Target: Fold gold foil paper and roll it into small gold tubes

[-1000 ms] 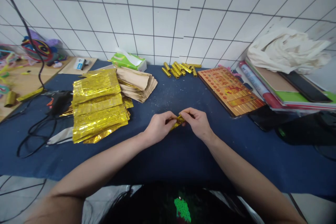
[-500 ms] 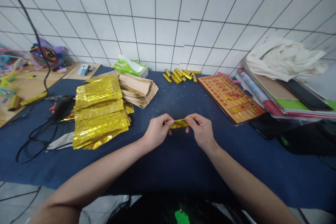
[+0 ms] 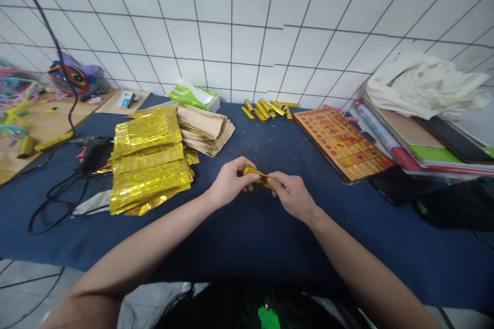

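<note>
My left hand (image 3: 230,183) and right hand (image 3: 292,193) pinch a gold roll (image 3: 263,178) between them; I judge this the rolling step, next needing even, gentle pressure.

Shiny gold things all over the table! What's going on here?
A person's left hand and right hand hold one small gold piece between them, above the blue cloth. Over on the left lies a stack of gold sheets. Farther back, near the tiled wall, lies a bunch of little gold rolls.
</note>
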`<state>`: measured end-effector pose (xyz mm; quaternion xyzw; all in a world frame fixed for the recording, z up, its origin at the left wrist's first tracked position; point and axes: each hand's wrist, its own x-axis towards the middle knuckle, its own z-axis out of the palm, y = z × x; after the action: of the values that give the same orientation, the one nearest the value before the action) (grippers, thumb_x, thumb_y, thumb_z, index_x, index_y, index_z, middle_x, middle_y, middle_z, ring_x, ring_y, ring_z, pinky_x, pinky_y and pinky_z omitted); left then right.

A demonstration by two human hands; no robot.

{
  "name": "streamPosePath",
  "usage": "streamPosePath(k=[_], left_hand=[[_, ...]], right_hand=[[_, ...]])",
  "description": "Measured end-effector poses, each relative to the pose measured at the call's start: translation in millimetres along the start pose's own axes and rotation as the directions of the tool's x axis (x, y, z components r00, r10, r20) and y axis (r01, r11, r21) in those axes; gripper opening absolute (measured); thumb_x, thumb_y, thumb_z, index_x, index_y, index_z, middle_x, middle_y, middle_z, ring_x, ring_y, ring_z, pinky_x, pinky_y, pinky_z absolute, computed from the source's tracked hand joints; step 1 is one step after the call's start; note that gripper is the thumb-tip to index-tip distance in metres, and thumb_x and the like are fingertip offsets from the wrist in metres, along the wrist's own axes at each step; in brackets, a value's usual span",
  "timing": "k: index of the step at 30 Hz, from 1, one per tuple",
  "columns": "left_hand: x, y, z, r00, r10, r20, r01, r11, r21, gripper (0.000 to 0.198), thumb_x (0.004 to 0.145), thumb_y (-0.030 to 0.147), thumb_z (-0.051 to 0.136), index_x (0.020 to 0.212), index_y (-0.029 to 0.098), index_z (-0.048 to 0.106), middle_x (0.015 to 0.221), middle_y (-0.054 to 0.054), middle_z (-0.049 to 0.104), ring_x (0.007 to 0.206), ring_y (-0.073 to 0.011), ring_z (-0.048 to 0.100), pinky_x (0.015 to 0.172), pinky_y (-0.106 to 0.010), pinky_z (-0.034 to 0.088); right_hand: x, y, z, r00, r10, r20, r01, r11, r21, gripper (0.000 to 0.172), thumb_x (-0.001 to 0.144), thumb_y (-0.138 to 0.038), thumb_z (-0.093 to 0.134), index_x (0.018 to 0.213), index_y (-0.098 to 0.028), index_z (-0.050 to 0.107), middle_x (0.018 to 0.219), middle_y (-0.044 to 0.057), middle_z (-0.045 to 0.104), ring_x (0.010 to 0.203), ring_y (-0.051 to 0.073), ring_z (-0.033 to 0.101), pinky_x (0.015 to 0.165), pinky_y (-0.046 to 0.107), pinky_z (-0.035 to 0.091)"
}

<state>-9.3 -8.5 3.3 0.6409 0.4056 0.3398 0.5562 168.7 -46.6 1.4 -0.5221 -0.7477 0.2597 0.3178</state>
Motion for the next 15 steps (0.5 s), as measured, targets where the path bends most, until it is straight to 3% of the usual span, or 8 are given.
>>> streamPosePath(k=[2, 4, 9, 15], left_hand=[[0.3, -0.3, 4.4, 0.997, -0.071, -0.011, 0.067, 0.971, -0.230, 0.026, 0.066, 0.031, 0.067, 0.080, 0.015, 0.051, 0.064, 0.002, 0.060, 0.054, -0.0104, 0.058, 0.050, -0.021, 0.043], [-0.4, 1.2, 7.6, 0.996, -0.087, -0.033, 0.073, 0.946, -0.317, 0.026, 0.062, 0.029, 0.070, 0.075, 0.013, 0.053, 0.065, 0.000, 0.062, 0.057, -0.0104, 0.059, 0.051, -0.020, 0.045], [-3.0, 5.6, 8.8, 0.995, -0.064, -0.077, 0.035, 0.942, -0.333, 0.020, 0.063, 0.026, 0.070, 0.069, 0.011, 0.059, 0.062, 0.000, 0.062, 0.054, -0.0073, 0.055, 0.051, -0.019, 0.045], [-1.6, 4.8, 4.2, 0.998, -0.059, 0.009, 0.059, 0.946, -0.319, 0.023, 0.067, 0.031, 0.067, 0.073, 0.011, 0.058, 0.057, 0.001, 0.061, 0.049, -0.0084, 0.057, 0.048, -0.019, 0.045]], right_hand=[[-1.2, 0.2, 0.9, 0.996, 0.005, -0.089, -0.003, 1.000, 0.027, 0.026, 0.089, -0.030, 0.040, 0.081, -0.017, 0.060, 0.052, -0.003, 0.053, 0.048, 0.009, 0.051, 0.052, 0.021, 0.038], [-2.9, -0.3, 2.9, 0.991, -0.005, -0.136, 0.010, 0.999, 0.037, 0.026, 0.089, -0.030, 0.040, 0.082, -0.016, 0.060, 0.053, -0.003, 0.053, 0.047, 0.009, 0.051, 0.051, 0.020, 0.038], [-7.0, -2.0, 10.5, 0.986, -0.047, -0.161, 0.051, 0.999, 0.018, 0.025, 0.088, -0.029, 0.040, 0.082, -0.017, 0.061, 0.056, -0.001, 0.056, 0.050, 0.010, 0.054, 0.053, 0.021, 0.040], [-6.1, -2.4, 8.6, 0.996, 0.027, -0.084, -0.018, 0.994, 0.111, 0.026, 0.088, -0.031, 0.041, 0.078, -0.017, 0.059, 0.051, -0.003, 0.052, 0.045, 0.008, 0.048, 0.049, 0.021, 0.037]])
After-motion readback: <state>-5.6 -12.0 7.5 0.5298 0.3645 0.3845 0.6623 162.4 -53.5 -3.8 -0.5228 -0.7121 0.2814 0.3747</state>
